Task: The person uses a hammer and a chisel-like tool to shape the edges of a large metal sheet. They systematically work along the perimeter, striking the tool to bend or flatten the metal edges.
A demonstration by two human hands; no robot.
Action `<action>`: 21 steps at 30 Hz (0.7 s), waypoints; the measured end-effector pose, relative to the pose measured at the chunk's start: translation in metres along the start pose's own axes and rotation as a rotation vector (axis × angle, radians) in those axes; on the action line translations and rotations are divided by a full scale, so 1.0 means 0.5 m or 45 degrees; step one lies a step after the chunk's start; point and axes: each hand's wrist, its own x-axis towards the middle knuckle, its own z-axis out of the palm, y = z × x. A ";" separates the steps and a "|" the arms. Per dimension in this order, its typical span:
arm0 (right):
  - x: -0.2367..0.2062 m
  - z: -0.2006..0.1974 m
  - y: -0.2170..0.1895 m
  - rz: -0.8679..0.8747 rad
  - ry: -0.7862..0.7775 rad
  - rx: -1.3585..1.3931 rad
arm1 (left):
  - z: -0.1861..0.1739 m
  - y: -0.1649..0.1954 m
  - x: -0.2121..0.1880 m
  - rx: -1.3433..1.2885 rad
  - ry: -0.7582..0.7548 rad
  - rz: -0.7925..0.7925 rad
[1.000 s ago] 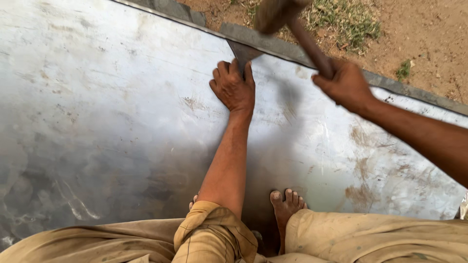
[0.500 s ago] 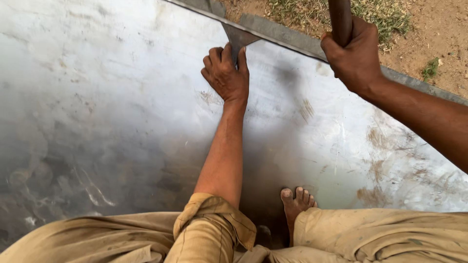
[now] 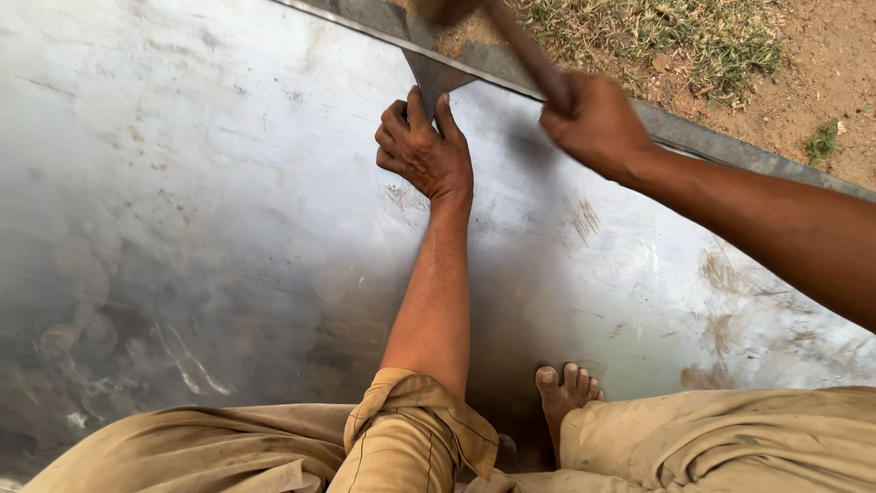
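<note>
My left hand [image 3: 424,151] grips a flat, wedge-shaped metal piece [image 3: 436,75] and holds it against the far edge of a large grey metal sheet [image 3: 182,210]. My right hand [image 3: 593,123] is closed around the wooden handle of a hammer [image 3: 520,41]. The hammer head is blurred at the top edge of the view, right above the wedge. Whether the head touches the wedge I cannot tell.
A folded rim [image 3: 712,137] runs along the sheet's far edge. Beyond it lie bare soil and patches of grass [image 3: 693,46]. My bare foot [image 3: 564,393] rests on the sheet between my khaki-clad knees [image 3: 411,447].
My right hand has swung the hammer down from its raised position toward the wedge. My left hand keeps its grip at the same spot on the rim.
</note>
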 end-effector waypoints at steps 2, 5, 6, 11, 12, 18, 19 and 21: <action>0.002 0.006 -0.017 0.039 -0.092 -0.104 | -0.002 0.002 0.001 0.005 -0.020 -0.024; 0.005 0.006 -0.042 0.161 -0.027 -0.046 | -0.004 0.002 0.003 -0.036 -0.012 -0.015; 0.006 0.004 -0.050 0.122 -0.020 -0.021 | -0.006 0.000 0.002 -0.008 -0.022 -0.037; -0.010 -0.031 -0.053 0.300 -0.236 -0.095 | -0.010 0.009 0.002 0.005 -0.005 0.013; -0.023 -0.038 -0.042 0.386 -0.226 0.048 | -0.011 0.010 0.002 0.008 0.026 0.040; -0.201 -0.124 0.116 0.354 0.183 0.419 | -0.010 0.010 -0.040 -0.009 0.010 0.145; -0.238 -0.155 0.142 0.248 0.288 0.443 | -0.010 0.015 -0.059 -0.023 -0.029 0.180; -0.313 -0.212 0.183 0.175 0.441 0.448 | -0.010 0.038 -0.125 -0.068 -0.112 0.255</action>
